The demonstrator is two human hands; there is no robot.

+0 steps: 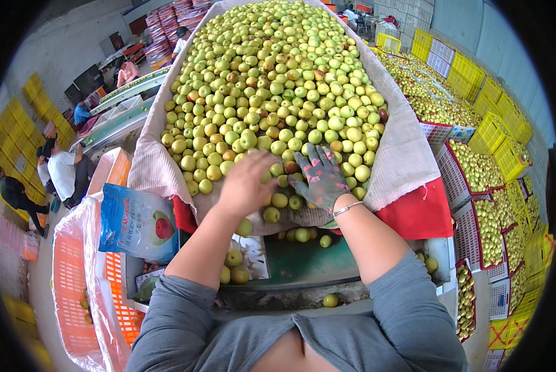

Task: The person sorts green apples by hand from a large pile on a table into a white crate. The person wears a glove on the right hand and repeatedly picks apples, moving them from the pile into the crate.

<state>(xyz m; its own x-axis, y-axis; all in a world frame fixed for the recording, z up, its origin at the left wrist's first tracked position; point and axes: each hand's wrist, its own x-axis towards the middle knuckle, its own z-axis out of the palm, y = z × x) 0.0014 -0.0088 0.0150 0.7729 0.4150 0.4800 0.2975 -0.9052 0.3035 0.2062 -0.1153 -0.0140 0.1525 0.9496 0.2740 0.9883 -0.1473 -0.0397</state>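
A large heap of yellow-green jujubes [268, 93], some with brown-red patches, fills a sloping trough lined with pale ribbed cloth [401, 130]. My bare left hand [250, 180] is motion-blurred over the heap's lower edge, fingers extended and thumb apart. Beside it, my right hand [322, 179], in a dark glove with pink patches, rests palm down on the fruit with its fingers spread. Neither hand grips a fruit. Several jujubes lie between and below my hands. Under the cloth lip, a green conveyor belt [305, 262] carries a few jujubes, partly hidden by the cloth.
A blue printed plastic bag [138, 223] stands left of my forearm, above an orange crate [75, 279] with a clear liner. Jujube-filled crates [475, 167] line the right side. Yellow crates [15, 158] are stacked far left, near several people and another conveyor [119, 123].
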